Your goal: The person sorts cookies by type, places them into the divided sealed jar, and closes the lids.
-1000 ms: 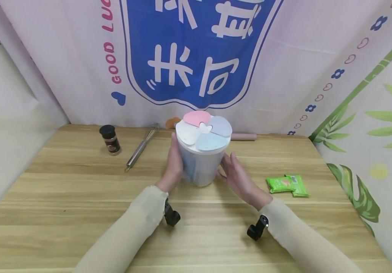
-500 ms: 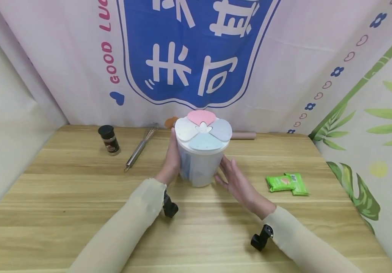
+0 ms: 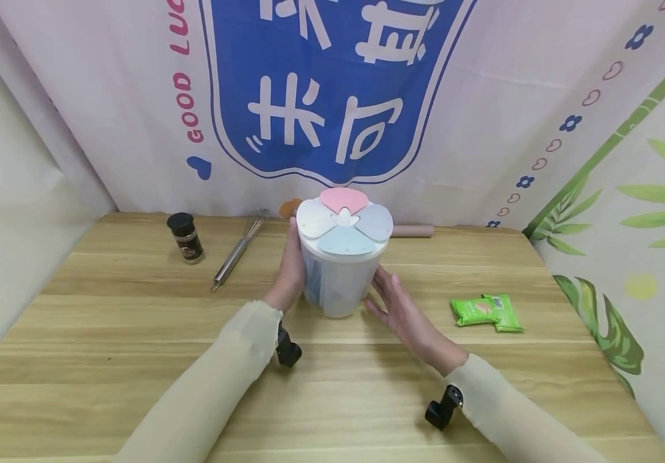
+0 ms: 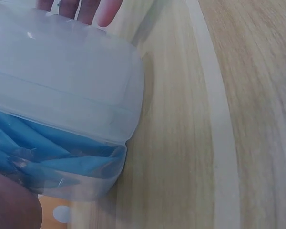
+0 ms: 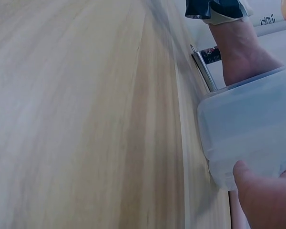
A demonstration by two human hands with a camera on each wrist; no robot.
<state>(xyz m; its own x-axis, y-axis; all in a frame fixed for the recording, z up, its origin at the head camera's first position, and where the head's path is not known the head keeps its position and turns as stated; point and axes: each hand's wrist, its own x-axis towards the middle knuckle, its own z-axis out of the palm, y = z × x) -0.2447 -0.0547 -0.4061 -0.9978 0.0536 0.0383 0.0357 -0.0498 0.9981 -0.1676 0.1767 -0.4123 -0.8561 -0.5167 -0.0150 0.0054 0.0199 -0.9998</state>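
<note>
A translucent storage canister [image 3: 338, 283] stands upright on the table. Its white lid [image 3: 344, 218] carries petal-shaped flaps in pink, white, grey-blue and light blue. Through the wall in the left wrist view, a blue wrapper [image 4: 52, 148] shows in one section. My left hand [image 3: 290, 273] holds the canister's left side; its far fingers are hidden behind it. On the other side my right hand [image 3: 410, 318] rests its fairly straight, spread fingers against the lower wall. In the right wrist view its thumb [image 5: 245, 181] lies along the canister.
Left of the canister are a whisk [image 3: 234, 257] and a black-capped spice jar [image 3: 186, 238]. Behind it lies a pinkish rolling-pin-like rod [image 3: 413, 231]. Green snack packets [image 3: 485, 312] lie to the right. A printed curtain [image 3: 483, 128] hangs at the table's back edge.
The canister and its lid have turned slightly, so the pink flap has shifted right and the light blue one left. My right wrist has drawn back a little toward me.
</note>
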